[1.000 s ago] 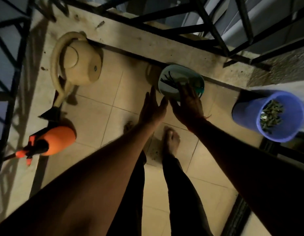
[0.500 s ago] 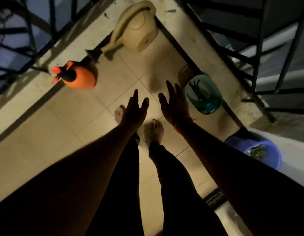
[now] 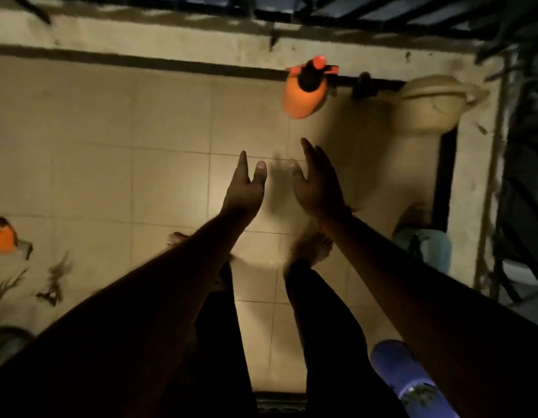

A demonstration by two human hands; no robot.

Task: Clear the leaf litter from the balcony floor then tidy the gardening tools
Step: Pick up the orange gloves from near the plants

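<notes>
My left hand (image 3: 243,191) and right hand (image 3: 317,188) are both stretched out with straight fingers and hold nothing. I take the orange sprayer (image 3: 305,89) at the wall as landmark. Just right of it stands the beige watering can (image 3: 430,104); my hands hover near and below it. Far to the left of it and lower, some dry leaves (image 3: 55,282) lie on the tiled floor (image 3: 141,116), so I judge the sweeping is not finished. The blue bucket (image 3: 412,384), well below the sprayer, holds litter already

Blue bucket (image 3: 412,384) half behind right forearm, blurred.
</notes>
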